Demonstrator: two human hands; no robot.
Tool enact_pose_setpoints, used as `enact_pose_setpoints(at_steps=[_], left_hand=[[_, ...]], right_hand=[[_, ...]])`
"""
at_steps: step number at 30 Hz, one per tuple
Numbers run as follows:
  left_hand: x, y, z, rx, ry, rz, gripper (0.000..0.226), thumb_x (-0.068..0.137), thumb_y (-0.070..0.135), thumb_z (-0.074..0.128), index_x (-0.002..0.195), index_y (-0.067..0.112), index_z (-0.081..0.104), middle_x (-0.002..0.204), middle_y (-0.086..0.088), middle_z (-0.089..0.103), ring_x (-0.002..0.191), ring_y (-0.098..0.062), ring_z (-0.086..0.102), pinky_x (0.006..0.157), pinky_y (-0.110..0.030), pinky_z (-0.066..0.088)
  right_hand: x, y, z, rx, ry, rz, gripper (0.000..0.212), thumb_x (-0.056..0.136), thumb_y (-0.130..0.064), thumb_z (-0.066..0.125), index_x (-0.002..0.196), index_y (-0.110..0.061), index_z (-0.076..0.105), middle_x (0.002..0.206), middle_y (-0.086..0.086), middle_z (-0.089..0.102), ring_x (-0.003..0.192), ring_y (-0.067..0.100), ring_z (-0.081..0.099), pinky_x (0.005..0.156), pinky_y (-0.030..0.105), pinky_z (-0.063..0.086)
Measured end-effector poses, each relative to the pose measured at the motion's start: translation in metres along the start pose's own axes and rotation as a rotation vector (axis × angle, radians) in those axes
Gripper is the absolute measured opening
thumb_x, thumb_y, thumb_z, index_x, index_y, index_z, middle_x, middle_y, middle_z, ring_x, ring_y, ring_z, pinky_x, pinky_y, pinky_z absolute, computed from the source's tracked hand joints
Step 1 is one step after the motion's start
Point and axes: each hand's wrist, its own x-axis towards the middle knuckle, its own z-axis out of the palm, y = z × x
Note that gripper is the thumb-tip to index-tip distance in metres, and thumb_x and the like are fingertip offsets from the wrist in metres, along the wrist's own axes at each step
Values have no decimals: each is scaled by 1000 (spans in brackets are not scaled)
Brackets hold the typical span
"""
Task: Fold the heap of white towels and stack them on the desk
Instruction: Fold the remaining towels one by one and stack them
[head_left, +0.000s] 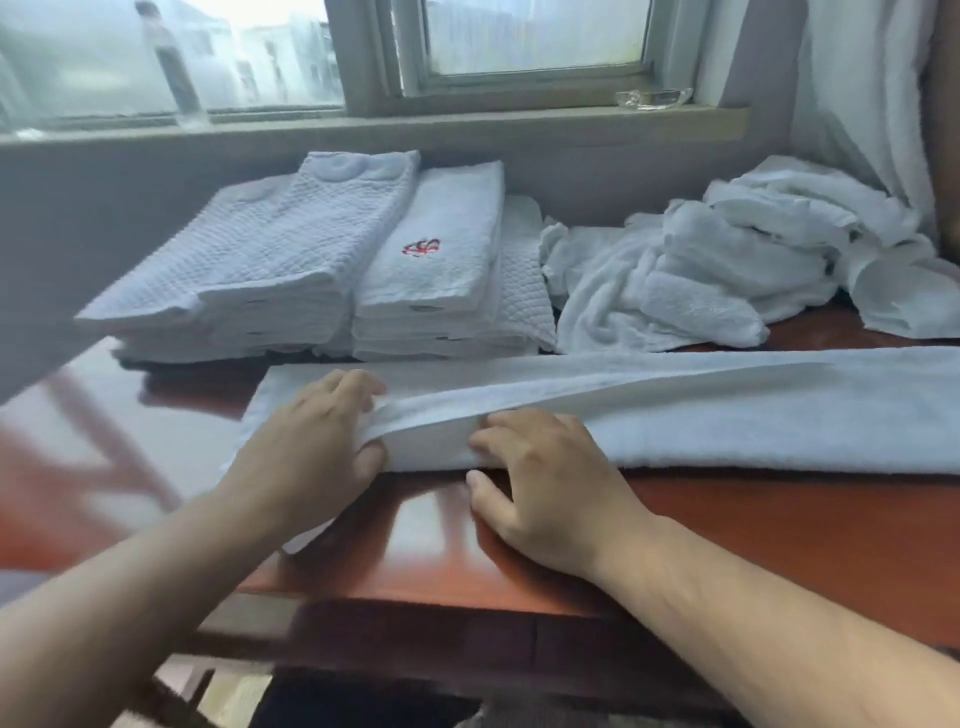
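A long white towel (727, 415), folded lengthwise, lies across the red-brown desk (779, 545) from the middle to the right edge of view. My left hand (317, 436) pinches a raised fold of the towel near its left end, thumb under the cloth. My right hand (540, 483) presses flat on the towel's near edge beside it, fingers on the cloth, thumb on the desk. Behind stand two stacks of folded white towels: a waffle-weave stack (249, 270) and a stack topped by a towel with a red emblem (431, 275). An unfolded heap of white towels (753, 260) lies at the back right.
A grey wall and window sill (467, 130) run behind the desk, with a clear plastic object (652, 98) on the sill. A white curtain (857, 93) hangs at the right. The desk's front edge (415, 608) is close to my body.
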Motion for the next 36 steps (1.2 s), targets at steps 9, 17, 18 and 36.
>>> enact_pose_setpoints(at_steps=[9, 17, 18, 36], left_hand=[[-33, -54, -31, -47, 69, -108, 40, 80, 22, 67, 119, 30, 61, 121, 9, 58, 115, -19, 53, 95, -33, 37], [15, -76, -26, -320, 266, -328, 16, 93, 39, 62, 82, 29, 59, 68, 12, 59, 73, -14, 56, 60, -30, 34], [20, -78, -24, -348, 270, -355, 19, 93, 40, 62, 80, 28, 57, 67, 12, 58, 70, -10, 55, 58, -28, 34], [30, -67, 6, -43, 284, -388, 46, 93, 41, 62, 133, 19, 54, 129, -6, 55, 122, -33, 44, 97, -50, 39]], right_hand=[[34, -37, 17, -59, -41, -8, 42, 96, -44, 48, 127, -20, 62, 114, -1, 62, 111, 23, 54, 98, 39, 40], [57, -37, 16, -71, -48, 31, 44, 96, -42, 52, 135, -22, 59, 137, 1, 55, 131, 22, 47, 104, 37, 36], [60, -36, 16, -73, -43, 37, 42, 97, -41, 52, 133, -23, 60, 137, 1, 56, 131, 22, 47, 103, 36, 36], [67, -26, 21, -66, -107, -11, 29, 101, -34, 49, 107, -12, 67, 117, 6, 63, 118, 27, 52, 103, 38, 39]])
